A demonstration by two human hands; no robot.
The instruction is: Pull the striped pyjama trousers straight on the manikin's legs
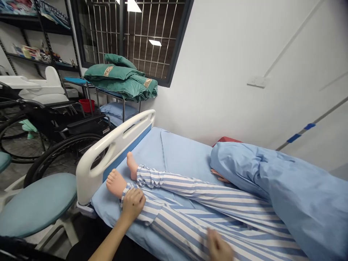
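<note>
A manikin with bare feet (115, 183) lies on the bed in blue-and-white striped pajama trousers (190, 188). My left hand (133, 203) is closed over the nearer ankle, gripping the trouser cuff just above the foot. Above the nearer thigh, at the bottom of the view, my right hand (219, 248) is curled into a loose fist and slightly blurred by motion. No object shows in it, and whether it touches the cloth I cannot tell. A light blue quilt (293, 188) covers the manikin's upper body, and the manikin's hand (220, 176) sticks out from under it.
The bed's white footboard (116, 137) rises at the left. Beyond it are a wheelchair (67, 134) and a round stool (38, 203). Folded green quilts (122, 78) rest on a stand under the barred window. A white wall (231, 72) runs along the bed's far side.
</note>
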